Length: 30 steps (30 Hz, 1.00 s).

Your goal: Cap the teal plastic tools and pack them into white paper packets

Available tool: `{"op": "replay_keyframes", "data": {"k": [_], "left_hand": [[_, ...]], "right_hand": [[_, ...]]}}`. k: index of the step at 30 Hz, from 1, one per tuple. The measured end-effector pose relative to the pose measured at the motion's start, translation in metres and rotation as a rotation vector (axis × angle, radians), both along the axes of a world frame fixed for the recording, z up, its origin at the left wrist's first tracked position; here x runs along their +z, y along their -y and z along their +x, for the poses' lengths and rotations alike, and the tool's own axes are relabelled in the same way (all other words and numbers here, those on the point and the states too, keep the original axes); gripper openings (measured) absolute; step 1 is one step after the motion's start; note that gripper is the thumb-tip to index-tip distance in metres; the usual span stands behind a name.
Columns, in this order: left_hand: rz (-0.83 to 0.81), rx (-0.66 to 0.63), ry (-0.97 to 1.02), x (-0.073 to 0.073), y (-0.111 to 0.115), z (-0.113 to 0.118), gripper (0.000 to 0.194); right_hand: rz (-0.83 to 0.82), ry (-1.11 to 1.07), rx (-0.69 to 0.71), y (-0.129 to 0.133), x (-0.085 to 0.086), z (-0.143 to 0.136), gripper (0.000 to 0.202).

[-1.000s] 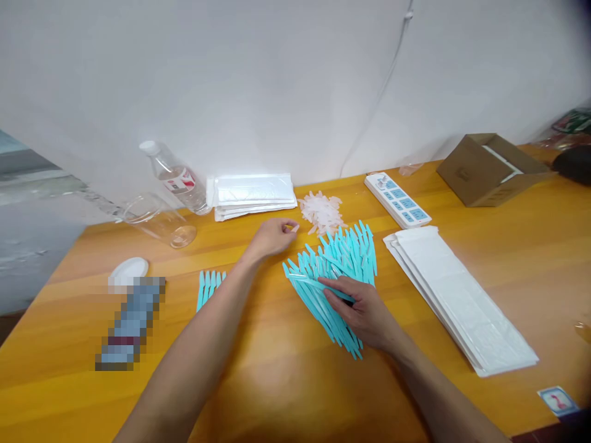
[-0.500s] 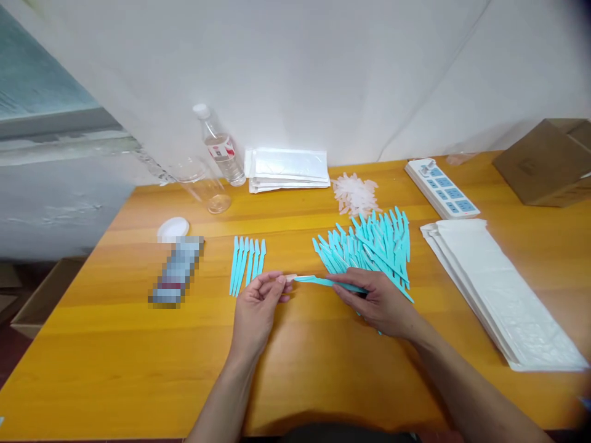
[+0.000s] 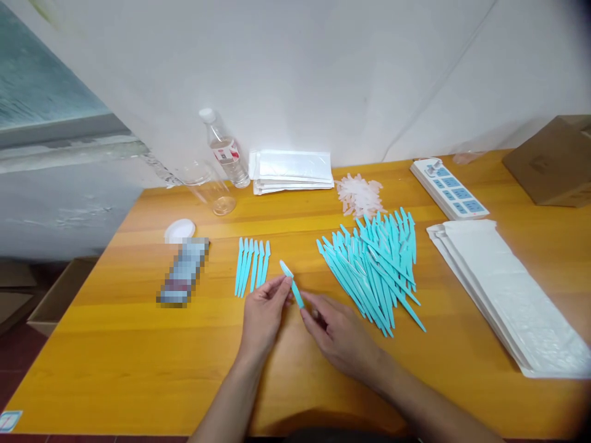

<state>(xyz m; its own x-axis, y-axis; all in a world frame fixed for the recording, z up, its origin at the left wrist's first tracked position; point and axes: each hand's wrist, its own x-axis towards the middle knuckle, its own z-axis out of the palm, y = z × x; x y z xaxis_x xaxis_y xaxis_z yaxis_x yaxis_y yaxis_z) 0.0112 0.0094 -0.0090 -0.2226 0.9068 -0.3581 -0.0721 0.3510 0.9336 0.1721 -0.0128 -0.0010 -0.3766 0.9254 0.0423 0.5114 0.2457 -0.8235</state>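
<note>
A turquoise eyebrow razor (image 3: 297,294) slants up in front of me, with a whitish clear cover over its blade end. My left hand (image 3: 266,307) pinches it near the middle between thumb and fingers. Thumb and forefinger of my right hand (image 3: 335,329) close around its lower handle end. Left of my hands lies a row of several turquoise razors (image 3: 252,264), side by side, blade ends away from me. To the right spreads a loose heap of razors (image 3: 373,271). Behind that heap is a small pile of translucent covers (image 3: 359,194).
Along the wall stand a water bottle (image 3: 228,154), a clear jar (image 3: 217,197) and stacked white packets (image 3: 294,172). Rightward are a power strip (image 3: 450,189), long white bags (image 3: 512,295) and a cardboard box (image 3: 549,163). A white lid (image 3: 180,229) and a blurred-out flat object (image 3: 183,271) lie left.
The razor has swung from lying crosswise to pointing up and away. Its cover now sits on the blade end. My right hand has moved left, off the heap, and my left hand holds the razor's middle.
</note>
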Motion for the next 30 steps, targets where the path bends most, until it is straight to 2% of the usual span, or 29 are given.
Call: {"op": "replay_keyframes", "data": {"k": [3, 6, 8, 10, 13, 18, 23, 26, 30], "left_hand": [[0.04, -0.086, -0.484, -0.002, -0.021, -0.022, 0.031], [0.142, -0.099, -0.932, -0.007, -0.04, -0.03, 0.026], [0.232, -0.092, -1.115, -0.011, -0.048, -0.03, 0.024], [0.328, -0.066, -1.212, -0.013, -0.049, -0.03, 0.024], [0.493, -0.093, -1.3, -0.011, -0.035, -0.037, 0.021], [0.68, -0.365, -1.356, -0.014, 0.0, -0.05, 0.021], [0.681, -0.348, -1.336, -0.028, 0.003, -0.057, 0.026], [0.695, -0.303, -1.301, -0.027, 0.0, -0.051, 0.027], [0.781, -0.345, -1.13, -0.014, -0.005, -0.018, 0.026]], "right_hand": [[-0.012, 0.148, 0.014, 0.005, -0.002, -0.001, 0.037], [-0.016, 0.174, 0.022, 0.006, -0.003, 0.003, 0.032], [-0.018, 0.168, 0.026, 0.007, -0.004, 0.005, 0.027], [-0.018, 0.171, 0.036, 0.008, -0.004, 0.005, 0.024], [-0.009, 0.182, 0.057, 0.011, -0.004, 0.006, 0.023], [0.053, 0.165, 0.045, 0.017, -0.002, 0.014, 0.024], [0.191, 0.315, -0.117, 0.016, -0.01, 0.031, 0.024], [0.291, 0.443, -0.258, 0.01, -0.016, 0.046, 0.024], [0.357, 0.621, -0.42, 0.001, -0.018, 0.063, 0.027]]}}
